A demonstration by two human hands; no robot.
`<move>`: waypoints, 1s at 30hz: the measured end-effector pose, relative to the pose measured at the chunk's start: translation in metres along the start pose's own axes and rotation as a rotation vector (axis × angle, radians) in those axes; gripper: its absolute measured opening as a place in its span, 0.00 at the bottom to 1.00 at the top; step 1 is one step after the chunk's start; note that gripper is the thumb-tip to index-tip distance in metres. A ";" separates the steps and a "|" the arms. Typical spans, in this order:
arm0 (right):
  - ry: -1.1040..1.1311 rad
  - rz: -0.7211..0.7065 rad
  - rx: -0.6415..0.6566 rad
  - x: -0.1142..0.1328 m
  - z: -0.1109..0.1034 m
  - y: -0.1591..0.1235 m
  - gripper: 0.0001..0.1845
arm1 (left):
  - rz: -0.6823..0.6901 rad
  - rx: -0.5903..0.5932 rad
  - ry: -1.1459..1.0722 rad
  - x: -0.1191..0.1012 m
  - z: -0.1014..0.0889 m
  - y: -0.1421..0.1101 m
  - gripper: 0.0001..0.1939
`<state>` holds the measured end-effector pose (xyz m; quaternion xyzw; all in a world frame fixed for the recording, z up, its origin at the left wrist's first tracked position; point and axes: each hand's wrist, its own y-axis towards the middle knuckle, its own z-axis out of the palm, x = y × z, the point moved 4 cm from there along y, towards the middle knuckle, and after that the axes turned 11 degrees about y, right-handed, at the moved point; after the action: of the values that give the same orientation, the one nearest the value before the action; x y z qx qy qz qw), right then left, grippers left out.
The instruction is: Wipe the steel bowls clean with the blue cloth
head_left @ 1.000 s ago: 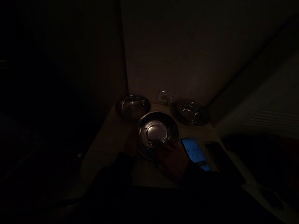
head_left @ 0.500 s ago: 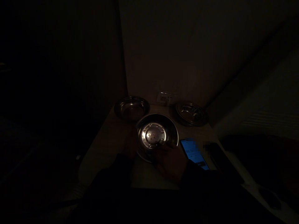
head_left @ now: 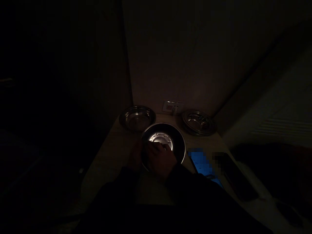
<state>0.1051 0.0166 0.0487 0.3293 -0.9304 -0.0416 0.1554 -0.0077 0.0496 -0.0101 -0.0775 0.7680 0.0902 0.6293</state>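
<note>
A shiny steel bowl (head_left: 179, 140) sits on the small table, its flat bottom catching the light. At its left rim is my left hand (head_left: 134, 157), mostly lost in the dark and apparently gripping the edge. My right hand (head_left: 162, 161) reaches over the near left part of the bowl with its fingers curled. Whatever lies under those fingers, if anything, is too dark to make out.
Behind the bowl stand another steel bowl (head_left: 137, 119) on the left and a stack of steel plates (head_left: 198, 123) on the right. A lit phone (head_left: 204, 165) and a dark flat object (head_left: 240, 178) lie to the right. The wall holds a socket (head_left: 172, 106).
My right hand has moved left across the bowl, from its near right side to its near left part, and its fingers look more curled. My left hand stays at the left rim.
</note>
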 end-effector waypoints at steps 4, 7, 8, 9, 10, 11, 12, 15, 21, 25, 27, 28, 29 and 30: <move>-0.080 0.123 -0.056 -0.021 -0.007 0.005 0.27 | -0.031 0.057 0.038 -0.016 0.001 -0.005 0.20; -0.119 0.223 -0.083 -0.038 -0.012 0.002 0.27 | -0.050 0.047 -0.010 -0.025 0.001 -0.008 0.23; -0.123 0.245 -0.082 -0.042 -0.012 0.002 0.27 | -0.055 0.036 -0.025 -0.026 0.001 -0.008 0.23; -0.123 0.260 -0.081 -0.044 -0.011 0.002 0.27 | -0.060 0.030 -0.036 -0.025 0.001 -0.007 0.24; -0.118 0.265 -0.079 -0.045 -0.010 0.004 0.28 | -0.065 0.034 -0.039 -0.023 0.002 -0.006 0.24; -0.106 0.259 -0.074 -0.043 -0.008 0.006 0.27 | -0.072 0.040 -0.029 -0.021 0.002 -0.005 0.24; -0.085 0.235 -0.063 -0.040 -0.005 0.008 0.27 | -0.074 0.041 -0.013 -0.019 0.001 -0.005 0.23; 0.019 0.082 0.012 -0.024 0.000 0.012 0.26 | -0.059 0.025 0.007 -0.016 -0.001 -0.003 0.22; 0.245 -0.169 0.231 -0.017 -0.011 -0.023 0.24 | -0.072 0.005 0.008 -0.018 -0.002 -0.005 0.19; 0.235 -0.193 0.318 -0.027 -0.014 -0.039 0.24 | -0.034 0.056 -0.011 -0.018 0.001 -0.004 0.20; 0.188 -0.207 0.344 -0.026 -0.008 -0.036 0.24 | -0.003 0.034 -0.003 -0.016 0.000 -0.002 0.20; 0.161 -0.211 0.340 -0.023 -0.005 -0.032 0.24 | 0.011 0.023 0.001 -0.015 0.000 -0.001 0.20; 0.128 -0.205 0.319 -0.021 -0.002 -0.027 0.23 | 0.026 0.019 0.004 -0.015 -0.001 -0.001 0.19; 0.091 -0.196 0.283 -0.019 0.000 -0.022 0.22 | 0.032 0.018 0.011 -0.014 -0.001 0.000 0.18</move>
<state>0.1321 0.0112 0.0400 0.4386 -0.8824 0.0899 0.1445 -0.0064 0.0495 0.0034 -0.0600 0.7733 0.0930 0.6243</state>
